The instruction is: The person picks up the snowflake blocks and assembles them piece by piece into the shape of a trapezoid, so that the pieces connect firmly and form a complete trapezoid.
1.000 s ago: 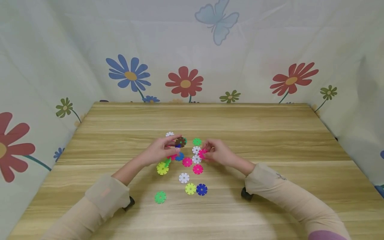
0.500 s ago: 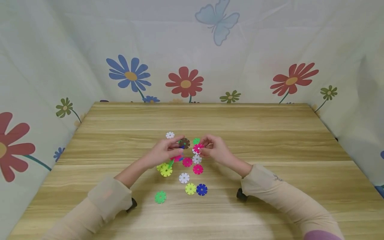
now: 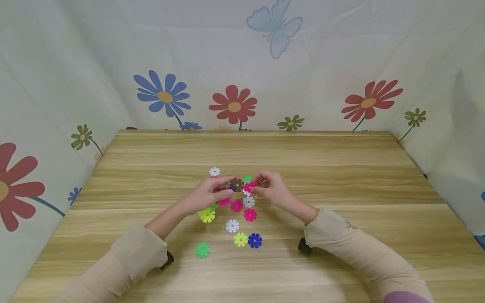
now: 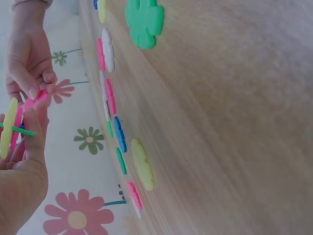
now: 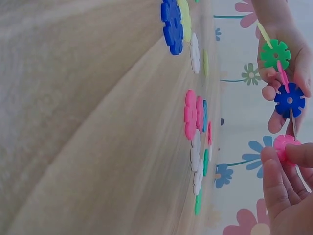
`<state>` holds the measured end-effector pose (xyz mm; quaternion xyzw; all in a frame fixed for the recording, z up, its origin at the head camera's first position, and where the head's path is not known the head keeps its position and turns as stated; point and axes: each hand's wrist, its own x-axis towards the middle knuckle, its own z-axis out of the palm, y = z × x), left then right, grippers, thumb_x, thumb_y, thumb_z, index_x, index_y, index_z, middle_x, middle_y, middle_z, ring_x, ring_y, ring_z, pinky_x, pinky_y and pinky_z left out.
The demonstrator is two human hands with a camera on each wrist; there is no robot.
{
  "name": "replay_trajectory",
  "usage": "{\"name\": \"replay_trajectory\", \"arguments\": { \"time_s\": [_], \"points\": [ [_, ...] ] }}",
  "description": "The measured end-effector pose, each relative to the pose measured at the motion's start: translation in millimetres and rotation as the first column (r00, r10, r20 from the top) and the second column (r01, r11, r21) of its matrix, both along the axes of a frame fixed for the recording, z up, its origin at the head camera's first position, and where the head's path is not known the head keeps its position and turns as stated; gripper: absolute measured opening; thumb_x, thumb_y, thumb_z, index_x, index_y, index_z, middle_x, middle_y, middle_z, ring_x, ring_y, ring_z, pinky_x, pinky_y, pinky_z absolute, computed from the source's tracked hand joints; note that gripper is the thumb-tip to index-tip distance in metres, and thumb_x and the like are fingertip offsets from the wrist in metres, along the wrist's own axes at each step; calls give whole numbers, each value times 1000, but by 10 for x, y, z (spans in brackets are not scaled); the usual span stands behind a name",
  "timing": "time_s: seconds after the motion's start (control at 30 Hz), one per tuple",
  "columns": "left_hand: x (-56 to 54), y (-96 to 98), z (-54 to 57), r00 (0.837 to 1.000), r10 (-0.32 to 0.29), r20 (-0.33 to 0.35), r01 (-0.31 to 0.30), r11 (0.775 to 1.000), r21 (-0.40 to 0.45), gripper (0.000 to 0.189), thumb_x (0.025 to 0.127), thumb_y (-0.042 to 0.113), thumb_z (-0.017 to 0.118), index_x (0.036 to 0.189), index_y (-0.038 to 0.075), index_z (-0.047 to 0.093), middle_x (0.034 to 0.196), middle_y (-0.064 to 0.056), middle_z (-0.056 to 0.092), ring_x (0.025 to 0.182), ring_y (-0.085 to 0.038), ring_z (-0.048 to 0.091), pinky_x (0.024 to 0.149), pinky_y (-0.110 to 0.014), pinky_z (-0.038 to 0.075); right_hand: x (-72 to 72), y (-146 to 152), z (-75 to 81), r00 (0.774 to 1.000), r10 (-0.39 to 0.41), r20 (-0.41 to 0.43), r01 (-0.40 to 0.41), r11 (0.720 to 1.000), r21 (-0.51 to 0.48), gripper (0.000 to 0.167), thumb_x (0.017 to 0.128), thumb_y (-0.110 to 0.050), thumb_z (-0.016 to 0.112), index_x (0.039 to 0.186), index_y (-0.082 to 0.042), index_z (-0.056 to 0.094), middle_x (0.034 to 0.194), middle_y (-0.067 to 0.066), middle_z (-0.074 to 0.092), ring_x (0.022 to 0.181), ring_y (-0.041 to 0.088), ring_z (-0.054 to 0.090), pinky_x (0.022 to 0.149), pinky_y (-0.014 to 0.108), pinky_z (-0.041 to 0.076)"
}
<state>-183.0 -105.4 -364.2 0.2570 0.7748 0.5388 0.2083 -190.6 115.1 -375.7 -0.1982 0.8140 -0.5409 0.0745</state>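
My left hand (image 3: 210, 194) grips a chain of interlocked notched plastic discs. In the right wrist view, the chain runs from a yellow disc (image 5: 264, 35) through a green disc (image 5: 275, 54) and a pink disc (image 5: 282, 76) to a blue disc (image 5: 289, 100). A brown disc (image 3: 237, 185) forms the end facing my right hand. Between thumb and fingers, my right hand (image 3: 275, 189) pinches a separate pink disc (image 5: 283, 146), close to the brown disc's edge. Whether these two touch, I cannot tell. Fingers partly cover the chain in the head view.
Loose discs lie flat on the wooden table (image 3: 322, 168): a green disc (image 3: 202, 250) near the front, a yellow disc (image 3: 240, 239) beside a blue disc (image 3: 255, 240), a white disc (image 3: 233, 226), and several more below the hands. A flower-print curtain surrounds the table.
My left hand has shifted slightly right with the disc chain. The right hand has brought its pink disc left and a little away from me, narrowing the gap to the brown disc.
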Motion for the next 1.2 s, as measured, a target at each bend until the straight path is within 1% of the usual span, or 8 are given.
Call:
{"name": "replay_trajectory", "arguments": {
  "time_s": [0.37, 0.53, 0.8, 0.83, 0.9, 1.03, 1.07, 1.2],
  "points": [
    [-1, -1, 5, 1000, 0, 28, -1, 1000, 23, 49, 92, 12, 46, 134, -7, 29, 120, -25, 52, 98, -38, 58, 73, -21, 51, 16, -19, -3, 999, -34, 0, 34, 998, -61, 9, 78, 7, 59, 86, 5, 55, 84, 18, 59, 69, 17, 61, 61, 26, 53],
    [3, 6, 13, 1000, -5, 18, 4, 1000, 24, 48, 92, 11, 45, 134, -8, 29, 119, -25, 53, 97, -36, 59, 65, -17, 48, 21, -36, -13, 999, -29, 13, 30, 995, -95, 9, 78, 8, 59, 85, 6, 53, 86, 21, 58, 71, 21, 63, 63, 29, 54],
    [2, 10, 12, 1000, -15, 26, 14, 999, 34, 47, 92, 11, 45, 133, -7, 31, 116, -24, 55, 92, -36, 61, 48, -15, 36, 62, -58, -23, 999, -29, -15, 26, 991, -130, 9, 77, 10, 59, 81, 7, 52, 84, 24, 59, 74, 40, 60, 61, 28, 53],
    [8, 12, 20, 1000, -12, 21, 11, 1000, 26, 47, 92, 11, 46, 133, -7, 31, 116, -23, 56, 91, -34, 61, 47, -16, 35, 68, -58, -27, 999, -31, -28, 27, 991, -128, 9, 76, 10, 59, 81, 7, 52, 83, 23, 59, 73, 40, 60, 61, 29, 53],
    [23, 16, 38, 1000, -4, 10, 4, 1000, 1, 46, 92, 11, 46, 132, -6, 32, 113, -23, 57, 75, -24, 62, 47, -15, 34, 82, -57, -34, 998, -36, -58, 29, 993, -118, 9, 75, 10, 60, 79, 6, 54, 81, 22, 61, 70, 37, 61, 60, 30, 53],
    [44, 18, 74, 1000, -2, -12, 2, 999, -35, 45, 92, 12, 46, 132, -5, 35, 103, -25, 60, 50, -6, 38, 44, -15, 29, 99, -58, -41, 993, -43, -110, 31, 994, -107, 8, 74, 10, 62, 77, 5, 55, 78, 20, 62, 63, 27, 61, 58, 36, 52],
    [47, 17, 80, 1000, -5, -12, 4, 999, -40, 44, 92, 13, 46, 132, -4, 35, 100, -26, 60, 47, -6, 31, 43, -15, 28, 104, -60, -41, 992, -43, -121, 30, 994, -109, 8, 74, 10, 61, 76, 5, 55, 78, 20, 62, 62, 25, 60, 58, 37, 52],
    [53, 17, 104, 1000, -16, -3, 16, 999, -33, 45, 93, 14, 45, 132, -4, 35, 84, -21, 60, 45, -4, 29, 42, -16, 26, 123, -65, -31, 986, -43, -158, 26, 994, -107, 8, 74, 11, 61, 74, 4, 56, 76, 19, 62, 59, 16, 58, 56, 40, 51]
  ]
}}
